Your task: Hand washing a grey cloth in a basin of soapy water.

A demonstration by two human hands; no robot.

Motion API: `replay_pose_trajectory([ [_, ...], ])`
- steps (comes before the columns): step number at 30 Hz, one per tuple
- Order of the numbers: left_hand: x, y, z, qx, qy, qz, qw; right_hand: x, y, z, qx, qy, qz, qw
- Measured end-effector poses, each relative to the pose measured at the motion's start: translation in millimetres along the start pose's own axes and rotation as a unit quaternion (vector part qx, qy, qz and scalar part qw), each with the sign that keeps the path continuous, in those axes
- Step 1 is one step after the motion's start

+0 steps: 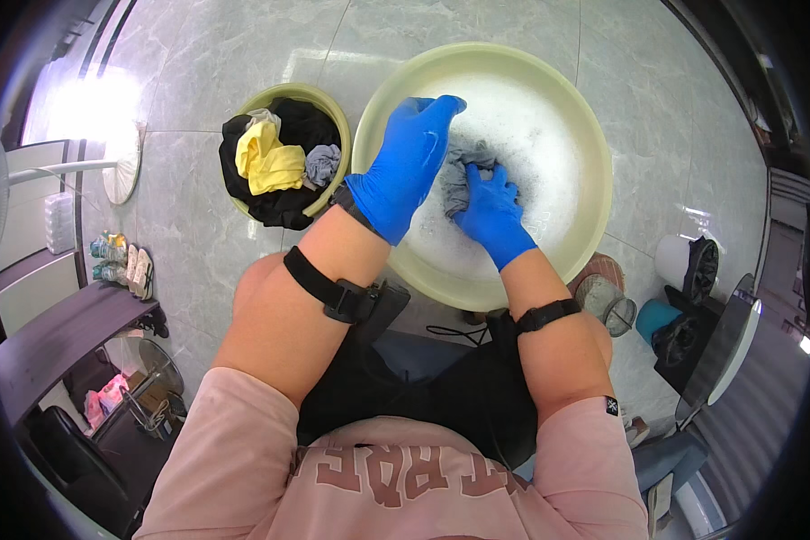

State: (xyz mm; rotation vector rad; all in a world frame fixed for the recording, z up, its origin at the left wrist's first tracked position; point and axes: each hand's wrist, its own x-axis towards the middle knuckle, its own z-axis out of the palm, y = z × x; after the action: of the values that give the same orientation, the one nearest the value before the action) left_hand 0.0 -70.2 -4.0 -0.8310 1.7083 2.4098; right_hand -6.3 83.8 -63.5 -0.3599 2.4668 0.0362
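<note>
A large pale green basin (597, 169) stands on the floor before me, filled with white suds. Grey wet cloth (455, 182) lies in the foam left of the basin's middle. My right hand (491, 209), in a blue rubber glove, rests on this cloth with its fingers spread over it; whether they grip it is unclear. My left hand (412, 155), gloved in blue as well, is raised over the basin's left side, its fingers curled and largely hidden by the back of the hand. I cannot see anything held in it.
Left of the basin, a smaller green tub (341, 128) holds black, yellow and grey clothes (270, 162). A wire mesh basket (604, 300) and a teal container (655, 320) are at the right. Shoes (140, 271) and a dark bench (61, 337) stand at the left.
</note>
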Motion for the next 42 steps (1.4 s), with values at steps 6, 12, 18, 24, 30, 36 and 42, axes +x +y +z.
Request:
replay_pose_trajectory([
  [6, 8.3, -0.5, 4.0, -0.001, 0.001, -0.036, 0.999, 64.7, 25.3, 47.9, -0.029, -0.054, -0.107, 0.992],
  [12, 6.3, 0.1, 4.3, 0.013, -0.017, -0.049, 0.999, 34.2, 35.8, 4.3, 0.174, 0.043, -0.064, 0.982],
  [18, 2.6, 5.7, -4.0, 0.136, -0.071, -0.071, 0.986, -28.3, 48.3, -44.1, 0.291, 0.248, -0.267, 0.885],
  [24, -6.6, 5.4, 28.4, -0.017, -0.116, -0.163, 0.98, -63.9, 67.5, -63.2, 0.547, 0.281, -0.257, 0.745],
  [30, 0.4, -11.4, 59.9, -0.143, -0.189, -0.249, 0.939, -54.5, 80.0, -62.1, 0.827, 0.186, -0.148, 0.51],
  [36, 14.5, -30.4, 70.1, -0.387, -0.207, -0.161, 0.884, -36.2, 79.6, -50.9, 0.715, 0.162, -0.12, 0.669],
  [42, 3.9, -43.2, 86.6, -0.267, -0.155, -0.046, 0.95, -3.1, 49.9, -25.5, 0.756, 0.121, -0.065, 0.64],
])
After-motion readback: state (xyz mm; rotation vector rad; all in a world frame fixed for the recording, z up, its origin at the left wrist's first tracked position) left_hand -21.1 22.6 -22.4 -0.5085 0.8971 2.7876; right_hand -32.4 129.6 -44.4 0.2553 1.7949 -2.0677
